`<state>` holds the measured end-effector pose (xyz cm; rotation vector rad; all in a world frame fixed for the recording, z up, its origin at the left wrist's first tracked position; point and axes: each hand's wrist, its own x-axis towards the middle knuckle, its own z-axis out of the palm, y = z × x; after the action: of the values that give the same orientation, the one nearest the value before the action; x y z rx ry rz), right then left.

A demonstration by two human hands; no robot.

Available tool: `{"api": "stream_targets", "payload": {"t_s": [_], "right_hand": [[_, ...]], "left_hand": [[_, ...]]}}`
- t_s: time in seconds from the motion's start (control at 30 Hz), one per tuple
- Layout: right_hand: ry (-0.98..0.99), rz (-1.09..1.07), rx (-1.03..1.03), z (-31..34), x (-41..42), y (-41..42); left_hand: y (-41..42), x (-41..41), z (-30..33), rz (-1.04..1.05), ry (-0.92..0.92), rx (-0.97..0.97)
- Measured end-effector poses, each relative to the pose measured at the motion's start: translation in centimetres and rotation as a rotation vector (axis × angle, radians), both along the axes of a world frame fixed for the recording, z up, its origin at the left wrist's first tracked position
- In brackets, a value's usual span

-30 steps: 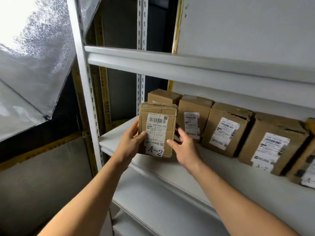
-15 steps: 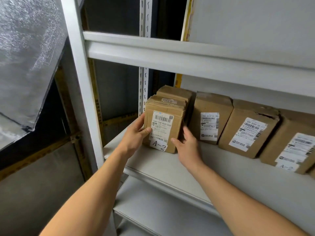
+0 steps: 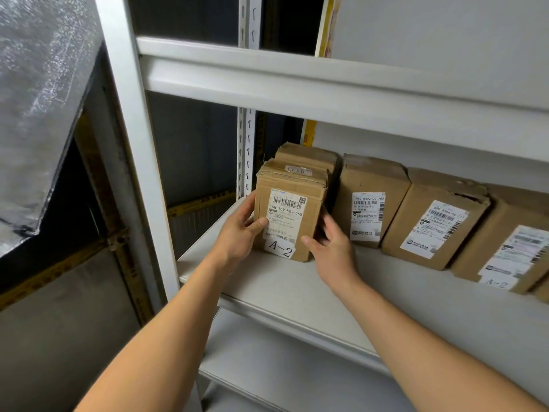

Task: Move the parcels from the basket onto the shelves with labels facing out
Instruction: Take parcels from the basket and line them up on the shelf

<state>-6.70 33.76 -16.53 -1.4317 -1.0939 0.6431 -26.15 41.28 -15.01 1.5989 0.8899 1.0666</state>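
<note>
Parcel (image 3: 289, 215) stands on shelf (image 3: 297, 286), gripped between both hands' fingers (image 3: 248, 209).

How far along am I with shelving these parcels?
Done: three labelled parcels already stand along the shelf, labels outward. In hand: your left hand and right hand hold the A-2 parcel on the shelf, label out. Left: letting go; the basket is out of view.
</note>
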Motion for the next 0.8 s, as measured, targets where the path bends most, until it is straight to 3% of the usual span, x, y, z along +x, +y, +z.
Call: {"api": "stream_targets", "payload": {"t_s": [0.2,0.33,0.53,0.8], "right_hand": [[-0.052,0.008,0.000,0.0,0.6,-0.2],[-0.028,0.010,-0.005,0.9,1.0,-1.8],[-0.154,-0.007,-0.024,1.1,3.2,-7.3],[-0.222,-0.089,-0.060,2.5,12.0,-20.5]], "left_hand": [[-0.3,0.3,-0.6,0.065,0.011,0.014],[-2.3,0.7,-1.1,0.213,0.027,0.018],[-9.0,2.7,-0.1,0.468,0.198,0.149],[-19.5,11.6,0.5,0.293,0.362,0.284]]}}
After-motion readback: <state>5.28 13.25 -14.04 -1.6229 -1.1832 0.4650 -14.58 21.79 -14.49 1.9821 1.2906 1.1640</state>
